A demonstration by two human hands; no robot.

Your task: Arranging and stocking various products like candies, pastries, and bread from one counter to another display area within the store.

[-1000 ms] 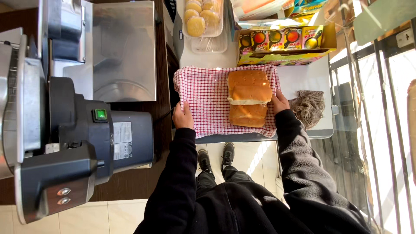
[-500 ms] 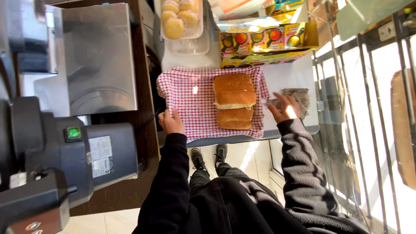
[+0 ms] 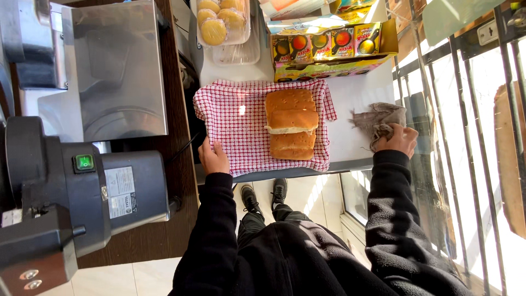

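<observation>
Since the earlier frame, right hand [image 3: 398,140] left the checked cloth [image 3: 241,123] and now grips a grey rag [image 3: 377,120]. Left hand [image 3: 213,159] rests on the cloth's edge, seemingly flat. Bread [image 3: 291,123] lies laid out; white counter [image 3: 356,93] looks unwiped.

Food shop / deli counter, not a home kitchen. Evidence: commercial meat slicer [image 3: 82,164] with steel guard and green power switch [image 3: 84,162], clear tray of packed buns [image 3: 222,19], retail display carton of small snack packs [image 3: 329,46], bread loaves [image 3: 291,123] on a checked cloth [image 3: 238,126], white worktop [image 3: 353,98] by a barred street window [image 3: 466,109].
</observation>
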